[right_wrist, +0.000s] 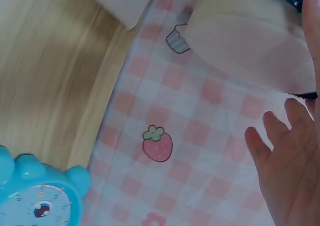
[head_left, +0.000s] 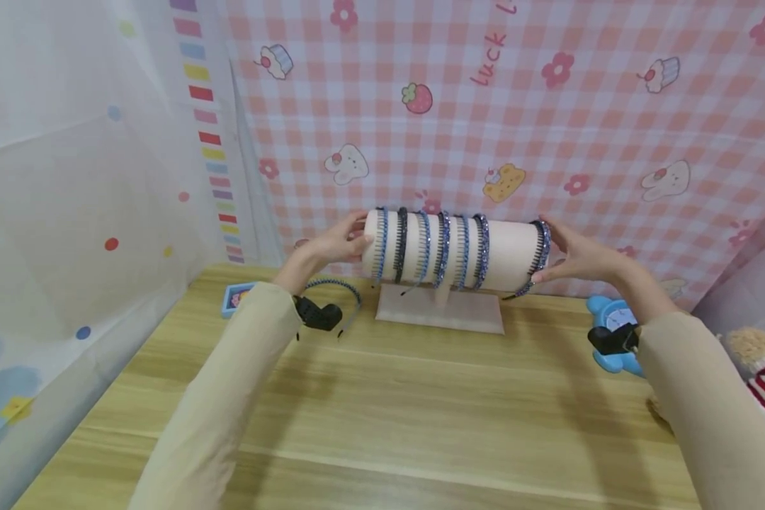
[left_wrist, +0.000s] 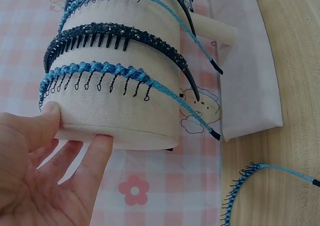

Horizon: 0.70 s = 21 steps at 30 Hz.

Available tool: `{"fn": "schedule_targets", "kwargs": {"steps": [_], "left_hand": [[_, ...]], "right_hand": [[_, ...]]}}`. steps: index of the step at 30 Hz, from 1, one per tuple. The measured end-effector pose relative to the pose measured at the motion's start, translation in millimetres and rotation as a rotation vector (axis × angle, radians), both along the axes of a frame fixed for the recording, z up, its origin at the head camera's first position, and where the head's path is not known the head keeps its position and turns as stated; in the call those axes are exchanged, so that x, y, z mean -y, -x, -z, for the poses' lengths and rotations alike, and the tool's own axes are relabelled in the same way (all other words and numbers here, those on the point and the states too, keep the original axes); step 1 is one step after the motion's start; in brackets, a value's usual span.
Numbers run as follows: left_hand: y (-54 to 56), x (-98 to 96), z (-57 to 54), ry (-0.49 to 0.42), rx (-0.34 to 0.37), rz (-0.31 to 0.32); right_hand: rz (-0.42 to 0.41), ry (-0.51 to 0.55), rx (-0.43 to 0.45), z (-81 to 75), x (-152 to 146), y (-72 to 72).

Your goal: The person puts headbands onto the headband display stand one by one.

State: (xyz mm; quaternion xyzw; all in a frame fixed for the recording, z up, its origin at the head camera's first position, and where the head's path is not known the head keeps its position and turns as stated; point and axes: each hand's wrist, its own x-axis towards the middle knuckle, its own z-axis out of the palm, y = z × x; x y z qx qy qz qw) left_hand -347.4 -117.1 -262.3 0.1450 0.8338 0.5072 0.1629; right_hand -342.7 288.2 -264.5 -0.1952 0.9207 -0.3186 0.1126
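Observation:
A pale, padded headband display stand (head_left: 513, 244) carries several blue and black toothed headbands along its roll. My left hand (left_wrist: 60, 166) grips the roll's left end, thumb on its side and fingertips against the end rim. Nearest that thumb is a light-blue braided headband (left_wrist: 95, 68), with a black glittery headband (left_wrist: 120, 31) beside it. At the opposite end, my right hand (head_left: 576, 253) holds a dark-blue glittery headband (head_left: 542, 244) between thumb and fingers. This headband sits tilted round the roll's right end, one black tip below it. In the right wrist view, the hand partly hides it.
Another blue headband (head_left: 341, 283) lies on the wooden table (head_left: 421, 404) beside my left wrist. Behind it is a small blue frame (head_left: 232, 301). A blue clock (head_left: 612, 315) and a plush toy (head_left: 761, 350) stand at the right. A checked cloth (head_left: 484, 127) hangs behind the stand.

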Motion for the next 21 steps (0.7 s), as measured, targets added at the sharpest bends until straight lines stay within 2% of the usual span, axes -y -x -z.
{"fn": "schedule_targets", "kwargs": {"steps": [4,10,13,15,21], "left_hand": [[-0.1,1.6,-0.6,-0.001,0.001,0.014],[1.0,2.5,0.6,-0.013,0.0,0.024],[1.2,3.9,-1.3,-0.019,-0.006,0.015],[0.8,4.8,-2.3,-0.019,-0.013,0.01],[1.0,-0.5,-1.8,-0.014,0.0,0.007]], "right_hand": [[-0.018,-0.095,-0.065,-2.9,7.3,2.5],[-0.07,-0.211,-0.301,-7.4,28.7,6.7],[-0.079,-0.286,-0.373,-12.4,42.0,8.5],[-0.079,-0.322,-0.376,-15.1,48.7,9.7],[-0.065,-0.377,-0.295,-19.7,52.0,10.0]]}}
